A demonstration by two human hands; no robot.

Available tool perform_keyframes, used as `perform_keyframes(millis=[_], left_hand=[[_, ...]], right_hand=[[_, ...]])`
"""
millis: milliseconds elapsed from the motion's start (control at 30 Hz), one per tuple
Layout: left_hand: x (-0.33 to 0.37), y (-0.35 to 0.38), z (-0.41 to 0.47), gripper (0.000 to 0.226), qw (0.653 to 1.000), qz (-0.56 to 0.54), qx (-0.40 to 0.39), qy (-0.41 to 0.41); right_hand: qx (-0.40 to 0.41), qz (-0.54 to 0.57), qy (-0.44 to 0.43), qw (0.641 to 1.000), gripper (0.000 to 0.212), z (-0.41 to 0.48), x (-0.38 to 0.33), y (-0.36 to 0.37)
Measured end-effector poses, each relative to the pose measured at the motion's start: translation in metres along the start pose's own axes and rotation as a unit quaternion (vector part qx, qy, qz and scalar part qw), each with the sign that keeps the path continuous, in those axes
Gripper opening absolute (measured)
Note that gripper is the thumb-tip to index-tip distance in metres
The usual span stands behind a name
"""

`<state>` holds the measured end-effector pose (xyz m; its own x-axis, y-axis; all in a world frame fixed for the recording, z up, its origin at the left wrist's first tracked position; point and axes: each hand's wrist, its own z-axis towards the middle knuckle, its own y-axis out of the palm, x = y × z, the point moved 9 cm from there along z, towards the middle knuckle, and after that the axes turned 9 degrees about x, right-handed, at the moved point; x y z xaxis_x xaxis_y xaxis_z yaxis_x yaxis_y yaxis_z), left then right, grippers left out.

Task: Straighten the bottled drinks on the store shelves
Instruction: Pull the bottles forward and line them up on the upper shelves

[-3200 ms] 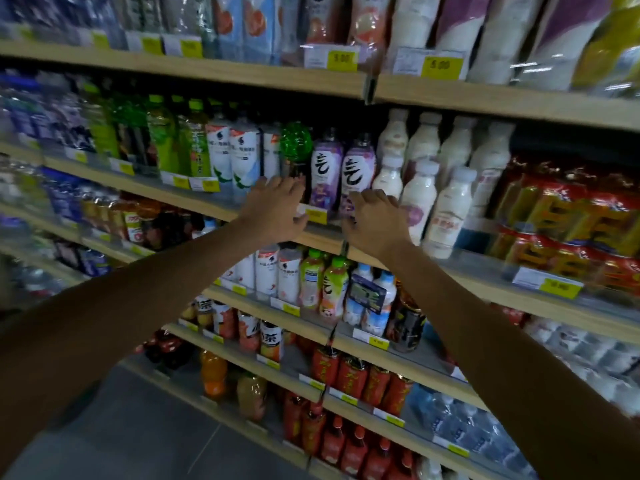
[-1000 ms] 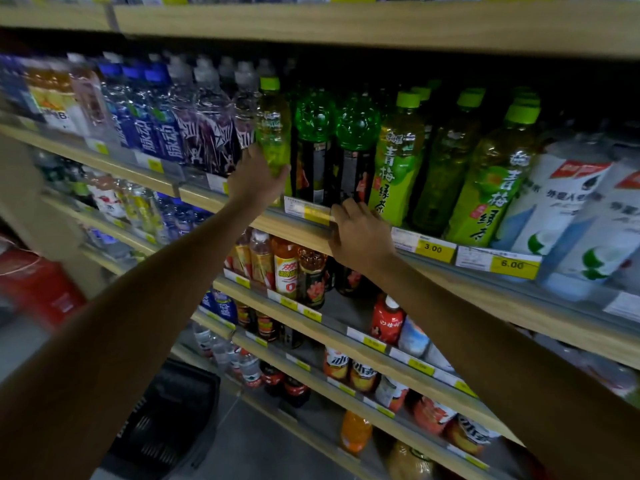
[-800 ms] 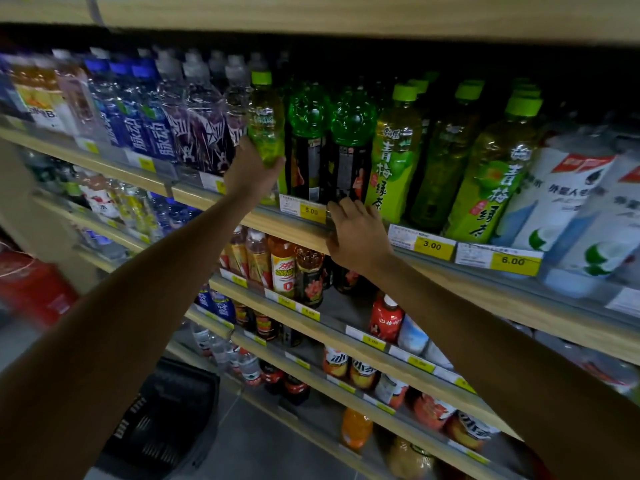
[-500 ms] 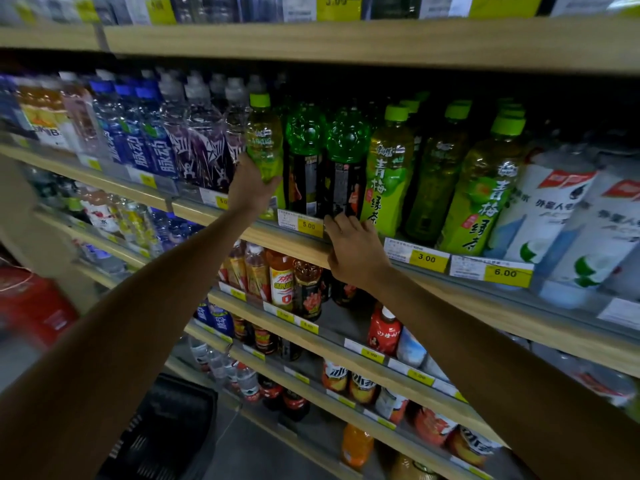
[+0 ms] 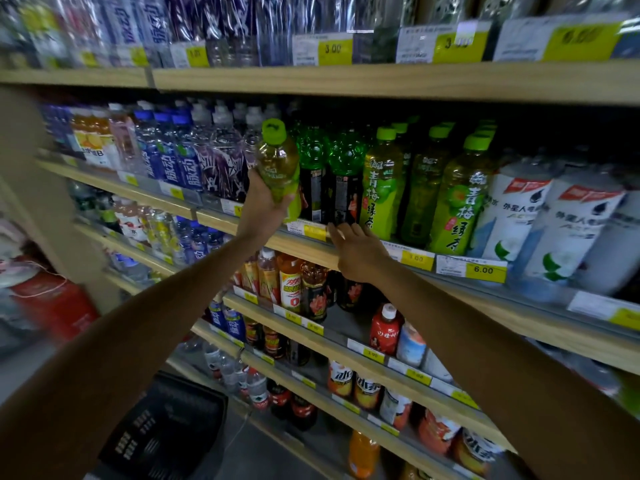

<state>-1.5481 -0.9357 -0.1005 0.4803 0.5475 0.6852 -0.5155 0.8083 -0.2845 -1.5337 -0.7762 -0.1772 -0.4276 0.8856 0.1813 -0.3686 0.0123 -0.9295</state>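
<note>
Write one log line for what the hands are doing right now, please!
left hand: grips green-capped tea bottle | right hand: open on shelf edge | bottle: tilted

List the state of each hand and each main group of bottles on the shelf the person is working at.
Left hand: gripping the green-capped tea bottle by its lower body.
Green-capped tea bottle: held at the shelf front, tilted slightly.
Right hand: open, resting on the shelf edge, holding nothing.
Dark bottles with green tops: upright, back labels facing out.
Green tea bottles: upright, labels facing forward.
White bottles: standing, labels forward.
</note>
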Motion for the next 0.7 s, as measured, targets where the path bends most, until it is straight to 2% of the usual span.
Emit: perform_keyframes(millis=[67,167,267,467,700], left_hand=[[0.003,0.0,-0.017,0.063,1.0,0.015,-0.011,-0.01],[0.014,-0.001,-0.039,0.065,0.997,0.082,0.009,-0.003],[0.034,0.005,-0.057,0.065,0.995,0.099,0.025,0.009],[0.082,0.045,-0.078,0.067,0.997,0.068,-0.019,0.027],[0.134,0.091,-0.089,0.063,0.998,-0.012,-0.051,0.037]], right_hand=[[0.021,-0.015,-0.008,1.0,0.074,-0.013,0.004,-0.006],[0.048,-0.021,0.013,0.999,0.073,-0.044,0.023,-0.013],[0.055,-0.024,0.03,0.998,0.074,-0.075,0.043,-0.016],[0.061,-0.053,0.075,0.994,0.07,-0.127,0.081,-0.028],[0.096,-0.052,0.146,0.983,0.051,-0.17,0.123,-0.045]])
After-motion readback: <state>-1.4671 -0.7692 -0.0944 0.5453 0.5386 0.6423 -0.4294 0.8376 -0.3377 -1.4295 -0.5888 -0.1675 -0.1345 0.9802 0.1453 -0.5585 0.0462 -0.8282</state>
